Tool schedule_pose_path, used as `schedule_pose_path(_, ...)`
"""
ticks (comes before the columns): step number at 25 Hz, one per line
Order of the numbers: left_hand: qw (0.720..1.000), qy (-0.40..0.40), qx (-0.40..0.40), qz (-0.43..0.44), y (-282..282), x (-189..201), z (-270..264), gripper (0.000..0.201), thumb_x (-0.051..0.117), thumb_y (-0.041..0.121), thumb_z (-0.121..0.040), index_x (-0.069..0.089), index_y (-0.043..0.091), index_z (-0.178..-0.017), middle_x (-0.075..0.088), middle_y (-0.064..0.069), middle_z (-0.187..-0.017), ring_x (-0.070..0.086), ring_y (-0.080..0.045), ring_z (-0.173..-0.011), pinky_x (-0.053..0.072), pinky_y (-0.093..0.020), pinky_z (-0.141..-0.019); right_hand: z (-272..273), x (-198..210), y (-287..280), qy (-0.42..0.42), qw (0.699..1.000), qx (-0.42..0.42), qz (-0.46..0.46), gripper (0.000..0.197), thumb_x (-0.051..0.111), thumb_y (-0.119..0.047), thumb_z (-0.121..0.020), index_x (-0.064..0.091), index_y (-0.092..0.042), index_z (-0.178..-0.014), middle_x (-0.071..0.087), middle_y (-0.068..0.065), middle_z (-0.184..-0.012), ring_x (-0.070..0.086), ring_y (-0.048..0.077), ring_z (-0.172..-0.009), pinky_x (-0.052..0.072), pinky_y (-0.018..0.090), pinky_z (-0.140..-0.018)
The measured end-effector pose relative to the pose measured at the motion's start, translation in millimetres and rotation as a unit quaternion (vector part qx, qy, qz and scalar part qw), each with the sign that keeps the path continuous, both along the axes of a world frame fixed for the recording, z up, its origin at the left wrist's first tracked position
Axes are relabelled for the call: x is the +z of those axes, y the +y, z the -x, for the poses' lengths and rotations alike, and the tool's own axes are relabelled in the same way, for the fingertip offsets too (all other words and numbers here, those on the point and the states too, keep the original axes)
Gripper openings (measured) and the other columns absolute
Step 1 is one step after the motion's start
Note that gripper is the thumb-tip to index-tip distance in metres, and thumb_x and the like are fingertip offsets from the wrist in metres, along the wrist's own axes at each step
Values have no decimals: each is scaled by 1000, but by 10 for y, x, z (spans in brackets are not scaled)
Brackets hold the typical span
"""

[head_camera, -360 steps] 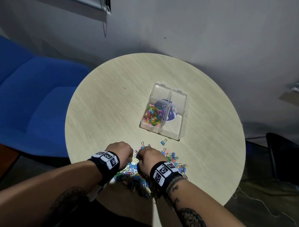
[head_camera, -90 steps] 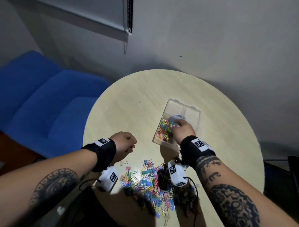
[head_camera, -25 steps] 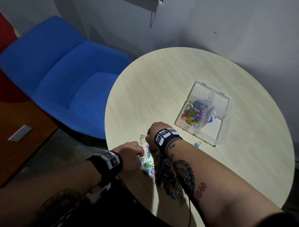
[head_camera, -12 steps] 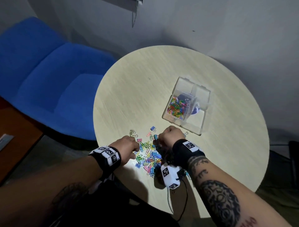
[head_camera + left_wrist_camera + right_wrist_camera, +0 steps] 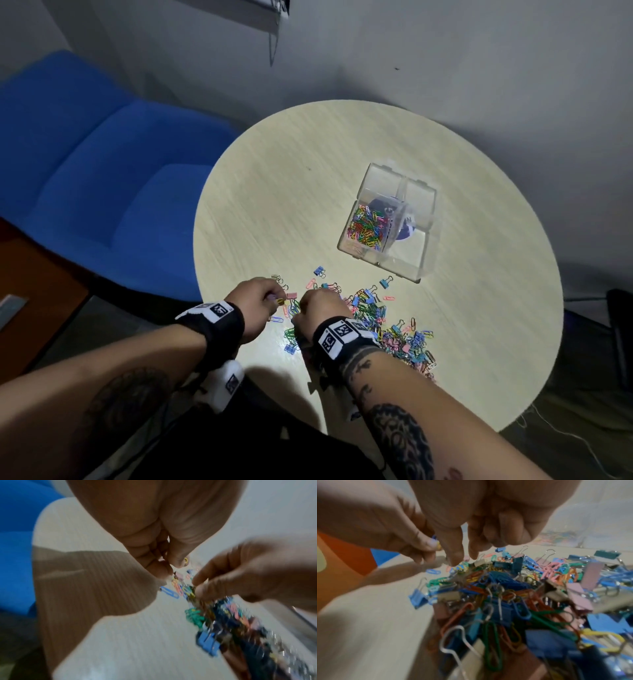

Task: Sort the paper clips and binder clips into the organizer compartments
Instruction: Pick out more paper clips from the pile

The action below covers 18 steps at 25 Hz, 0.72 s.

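Clear glossy plastic organizer (image 5: 424,270) — matt pale wood-grain table (image 5: 281,205) — blue cloth chair (image 5: 102,178).

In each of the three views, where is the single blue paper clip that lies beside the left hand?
Head: blue paper clip, left of centre, just below the left hand.
Left wrist: blue paper clip, near the centre, left of the pile.
Right wrist: blue paper clip, left of centre, below the left hand.
Shared landmark: blue binder clip at the pile's left edge.

Blue armchair (image 5: 102,178) beside round table (image 5: 291,192)
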<state>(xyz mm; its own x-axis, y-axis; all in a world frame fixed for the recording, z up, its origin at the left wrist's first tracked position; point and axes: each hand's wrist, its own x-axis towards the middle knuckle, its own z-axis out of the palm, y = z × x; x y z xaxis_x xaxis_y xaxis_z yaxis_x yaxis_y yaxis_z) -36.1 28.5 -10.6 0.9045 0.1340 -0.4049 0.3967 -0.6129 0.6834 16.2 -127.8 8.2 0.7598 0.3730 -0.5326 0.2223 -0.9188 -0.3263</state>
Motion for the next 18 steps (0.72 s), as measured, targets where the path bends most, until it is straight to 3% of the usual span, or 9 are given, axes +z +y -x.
schedule_pose_path(2,984,31,120,129,-6,-14,4,19,53,1,-86,64,15,-81,62,-8,-68,56,-22,-60,46,-28,-61,-12,-13,5,-21,999,25,30,19,65,-27,-87,68,-15,-102,60,9,-110,62,29,-98,47,30,-77)
schedule_pose_path(4,938,61,228,253,-24,2,-15,17,47,-4,-86,58,6,-77,54,-16,-64,48,-24,-52,42,-29,-54,-15,-9,-1,-38,997,41,49,23,62,-26,-91,70,-19,-111,58,7,-114,61,29,-104,50,35,-83)
schedule_pose_path(6,901,97,277,320,-42,79,-34,12,43,0,-82,50,3,-74,49,-16,-65,41,-22,-49,33,-28,-49,-7,24,7,-49,994,69,63,25,58,-22,-91,71,-22,-113,58,7,-116,61,30,-106,52,37,-86)
schedule_pose_path(8,894,124,280,328,-40,128,-45,7,45,10,-70,49,4,-73,48,-13,-63,38,-20,-47,27,-26,-47,-10,44,21,-51,992,93,68,27,57,-20,-88,71,-22,-111,58,7,-115,61,31,-106,53,37,-86)
schedule_pose_path(11,947,117,218,206,-15,43,-19,10,48,15,-74,54,7,-75,54,-9,-62,43,-22,-52,32,-26,-51,-33,100,24,-25,996,65,57,20,58,-22,-83,71,-18,-97,61,7,-105,64,29,-95,55,34,-81)
schedule_pose_path(13,991,93,87,39,28,-24,33,10,55,25,-79,62,18,-83,61,2,-71,53,-19,-63,39,-24,-59,-64,143,-15,12,999,-1,30,13,60,-26,-79,69,-19,-84,66,3,-93,65,24,-83,55,29,-73)
schedule_pose_path(14,996,80,-2,-43,51,-46,58,14,60,31,-80,64,25,-92,60,8,-77,56,-15,-73,40,-23,-64,-84,154,-50,33,999,-39,12,11,61,-27,-78,68,-19,-80,67,1,-87,65,22,-79,54,26,-68)
schedule_pose_path(16,979,51,-147,-134,85,-110,96,32,62,39,-85,63,29,-115,58,10,-96,57,-14,-94,42,-23,-79,-104,178,-144,68,992,-105,-34,13,65,-27,-77,63,-16,-70,66,-3,-74,62,17,-69,46,20,-56)
schedule_pose_path(18,968,29,-190,-162,106,-140,95,37,59,40,-90,62,29,-125,60,7,-114,57,-15,-111,43,-24,-91,-119,226,-246,101,977,-164,-94,24,67,-25,-80,56,-17,-61,60,-5,-61,55,12,-56,38,16,-44)
